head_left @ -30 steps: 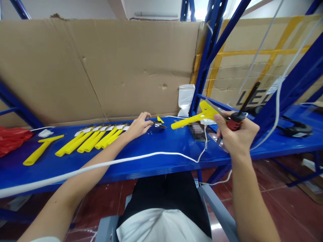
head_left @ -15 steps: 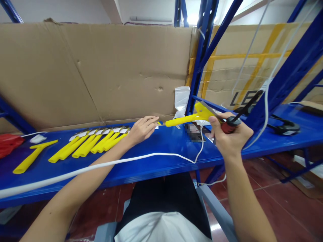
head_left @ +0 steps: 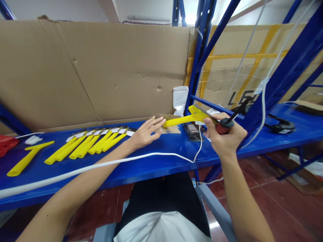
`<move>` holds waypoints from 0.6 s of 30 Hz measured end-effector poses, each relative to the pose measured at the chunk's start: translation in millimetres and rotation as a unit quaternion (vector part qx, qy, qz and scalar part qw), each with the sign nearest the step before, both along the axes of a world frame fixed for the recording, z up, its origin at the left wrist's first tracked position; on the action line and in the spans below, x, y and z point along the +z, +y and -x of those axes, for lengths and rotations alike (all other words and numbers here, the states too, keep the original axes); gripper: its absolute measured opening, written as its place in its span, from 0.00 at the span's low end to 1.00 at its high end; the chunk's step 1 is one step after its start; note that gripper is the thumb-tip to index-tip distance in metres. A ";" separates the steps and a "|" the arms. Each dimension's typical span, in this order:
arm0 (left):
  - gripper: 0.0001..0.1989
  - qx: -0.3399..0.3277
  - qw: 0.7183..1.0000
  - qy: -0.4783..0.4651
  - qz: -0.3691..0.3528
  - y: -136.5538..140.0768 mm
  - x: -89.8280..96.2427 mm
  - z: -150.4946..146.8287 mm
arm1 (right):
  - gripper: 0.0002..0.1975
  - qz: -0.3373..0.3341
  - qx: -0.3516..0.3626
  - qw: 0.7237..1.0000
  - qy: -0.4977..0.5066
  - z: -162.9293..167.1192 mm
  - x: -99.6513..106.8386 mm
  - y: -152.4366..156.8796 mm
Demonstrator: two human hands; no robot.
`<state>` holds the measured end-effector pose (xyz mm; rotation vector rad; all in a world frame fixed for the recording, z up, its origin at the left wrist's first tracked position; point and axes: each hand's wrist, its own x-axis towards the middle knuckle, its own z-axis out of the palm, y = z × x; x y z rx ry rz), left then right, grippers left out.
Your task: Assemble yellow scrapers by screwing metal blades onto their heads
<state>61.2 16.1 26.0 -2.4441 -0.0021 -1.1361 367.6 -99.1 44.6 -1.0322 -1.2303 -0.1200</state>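
My right hand (head_left: 229, 141) is closed around the head of a yellow scraper (head_left: 181, 120) and also grips a screwdriver (head_left: 224, 126) with a red and black handle. The scraper's handle points left, above the blue table; a metal blade edge shows along its head. My left hand (head_left: 146, 135) is open, fingers stretched out, its fingertips at the end of that handle; whether they touch it I cannot tell. Left of this hand lies a row of several yellow scrapers (head_left: 108, 143) with white labels on their heads. A lone yellow scraper handle (head_left: 24, 162) lies farther left.
A white cable (head_left: 141, 155) crosses in front of the blue table (head_left: 156, 169). A phone-like black object (head_left: 195, 136) lies near the blue upright post (head_left: 195, 74). Cardboard (head_left: 126, 67) stands behind. Red material (head_left: 8, 144) sits far left, black headphones-like gear (head_left: 282, 127) at right.
My left hand has moved slightly right to the scraper handle's end, its fingers spreading. The held scraper and screwdriver have shifted slightly left. A brown flat piece now shows behind the handle.
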 end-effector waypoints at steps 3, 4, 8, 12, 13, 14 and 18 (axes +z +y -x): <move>0.14 -0.010 1.000 -0.007 0.007 -5.2 0.9 -1.6 | 0.16 -0.020 -0.011 1.000 -0.020 0.3 -1.5 1.7; 0.15 -0.014 1.000 -0.009 0.012 -6.3 1.0 -1.7 | 0.16 -0.019 -0.014 0.999 -0.028 0.4 -1.6 2.0; 0.17 -0.023 0.999 -0.010 0.025 -10.1 1.7 -1.5 | 0.13 -0.024 -0.007 0.998 -0.060 1.4 0.6 0.9; 0.19 -0.016 0.999 -0.008 0.038 -15.3 2.0 -3.1 | 0.11 -0.029 0.007 0.997 -0.077 4.8 4.1 -1.7; 0.20 -0.017 0.999 -0.010 0.047 -16.5 1.7 -3.9 | 0.11 -0.021 0.012 0.997 -0.077 6.1 4.6 -1.9; 0.20 -0.022 0.998 -0.014 0.057 -17.5 1.3 -4.7 | 0.11 -0.011 0.020 0.997 -0.073 7.6 5.1 -2.0; 0.22 -0.042 0.994 -0.053 0.090 -22.3 1.4 -9.0 | 0.13 0.051 0.105 0.993 0.002 15.5 6.5 -0.9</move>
